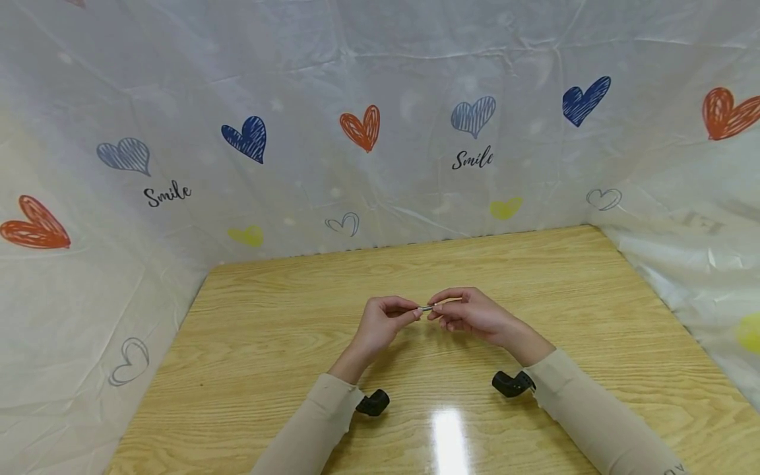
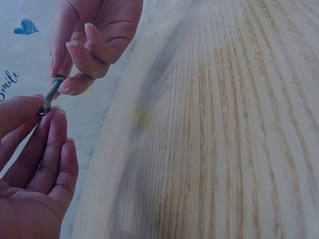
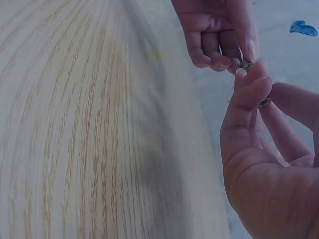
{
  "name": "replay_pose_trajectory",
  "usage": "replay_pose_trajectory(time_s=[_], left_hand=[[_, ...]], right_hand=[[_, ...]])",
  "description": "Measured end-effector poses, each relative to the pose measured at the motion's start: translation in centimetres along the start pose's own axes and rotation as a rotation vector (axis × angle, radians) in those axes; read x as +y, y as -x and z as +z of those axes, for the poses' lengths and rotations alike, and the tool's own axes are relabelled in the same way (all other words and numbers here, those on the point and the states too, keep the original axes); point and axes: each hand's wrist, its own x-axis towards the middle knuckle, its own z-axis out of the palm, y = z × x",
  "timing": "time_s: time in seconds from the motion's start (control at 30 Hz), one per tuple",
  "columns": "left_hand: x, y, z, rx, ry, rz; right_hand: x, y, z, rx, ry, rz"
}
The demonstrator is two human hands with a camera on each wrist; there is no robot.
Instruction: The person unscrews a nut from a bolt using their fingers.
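A small metal bolt (image 1: 426,308) is held above the table between both hands. My left hand (image 1: 380,324) pinches one end between thumb and fingertips, where a nut (image 2: 44,107) sits around the shaft in the left wrist view. The other end, the bolt's head (image 3: 265,102), is pinched by my right hand (image 1: 477,318). Between the two grips, the threaded shaft (image 2: 53,91) shows. In the right wrist view, the right fingers cover most of the shaft. How far the nut is threaded on cannot be told.
A wood-grain table (image 1: 267,343) lies beneath the hands. White sheeting (image 1: 404,198) printed with hearts rises behind it and at both sides. Black curved pieces (image 1: 373,403) stick out at the wrists of the beige sleeves.
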Motion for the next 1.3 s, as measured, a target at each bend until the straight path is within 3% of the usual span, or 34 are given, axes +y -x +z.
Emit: replay_pose_trajectory(time_s=[0.3, 0.43, 0.53, 0.77, 0.87, 1.07, 1.3], left_hand=[[0.0, 0.1, 0.0, 0.007, 0.007, -0.001], [-0.1, 0.1, 0.0, 0.008, 0.007, -0.011], [-0.1, 0.1, -0.1, -0.004, -0.028, -0.022], [-0.6, 0.0, -0.3, -0.066, -0.22, -0.057], [-0.7, -0.1, -0.3, -0.074, -0.324, -0.057], [-0.6, -0.3, -0.3, -0.06, -0.479, -0.044], [-0.7, -0.1, -0.7, -0.078, -0.529, -0.024]], right_hand=[[0.1, 0.3, -0.3, 0.007, 0.017, -0.023], [0.2, 0.3, -0.6, 0.03, 0.116, -0.043], [0.3, 0.1, -0.8, 0.051, 0.289, -0.073], [0.9, -0.6, -0.6, 0.074, 0.981, -0.243], [1.2, -0.9, -0.4, 0.047, 1.123, -0.294], [1.2, -1.3, -0.4, -0.007, 1.211, -0.337], [1.2, -0.9, -0.8, -0.031, 1.207, -0.324]])
